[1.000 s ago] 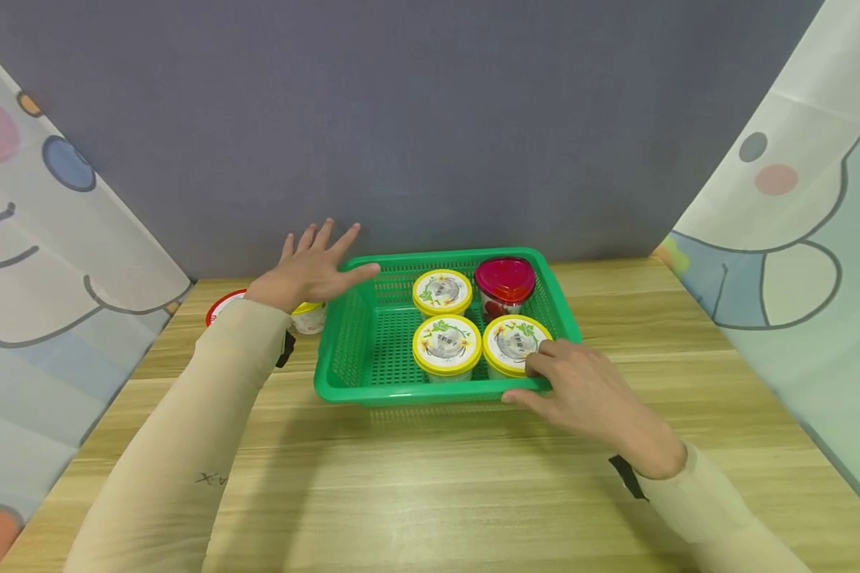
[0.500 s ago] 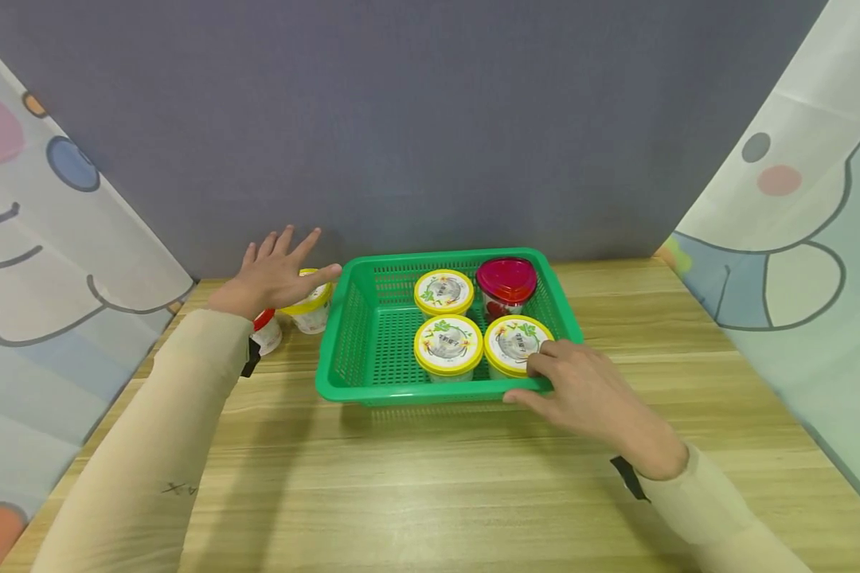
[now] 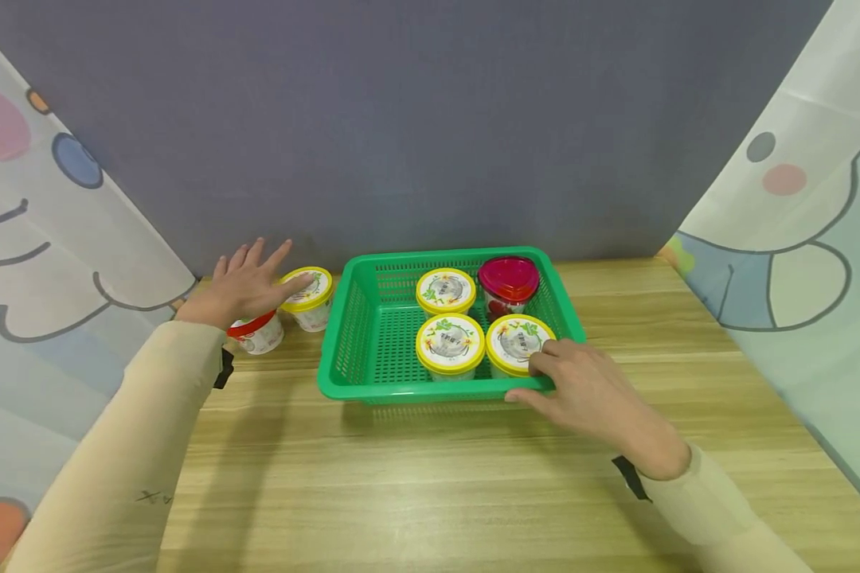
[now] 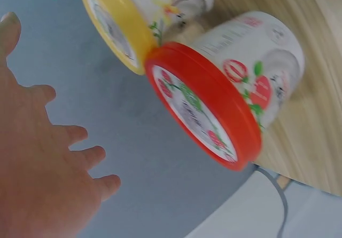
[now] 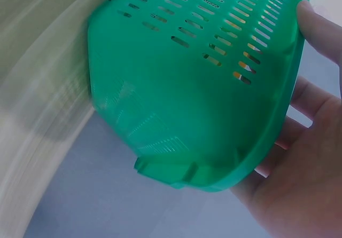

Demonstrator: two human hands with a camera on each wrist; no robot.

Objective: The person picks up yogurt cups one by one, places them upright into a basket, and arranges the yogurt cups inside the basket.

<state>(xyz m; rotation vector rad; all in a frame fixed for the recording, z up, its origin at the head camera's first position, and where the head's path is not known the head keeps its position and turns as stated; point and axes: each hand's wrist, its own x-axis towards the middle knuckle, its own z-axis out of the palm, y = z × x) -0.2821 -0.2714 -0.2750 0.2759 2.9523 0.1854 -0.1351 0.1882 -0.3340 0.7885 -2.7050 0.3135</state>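
Observation:
A green plastic basket [image 3: 373, 392] holds several tubs: yellow-lidded ones, such as the front tub [image 3: 449, 344], and one with a magenta lid [image 3: 509, 278]. At its front right corner my right hand [image 3: 591, 398] grips the rim, thumb outside and fingers inside. In the right wrist view the hand [image 5: 304, 179] lies along the rim. My left hand [image 3: 240, 290], fingers spread, is over a red-lidded tub [image 3: 261, 334] left of the basket, partly covering it. A yellow-lidded tub [image 3: 311, 298] stands between that one and the basket. Nothing is held in the left hand [image 4: 48, 158].
The wood-grain table [image 3: 401, 485] carries everything. A grey panel [image 3: 430, 135] rises directly behind the basket. Cartoon-printed sheets [image 3: 767, 191] flank the table on both sides.
My left hand has moved left and slightly down, away from the basket's left edge, uncovering the yellow-lidded tub and part of the red-lidded one. The right hand stays on the basket rim.

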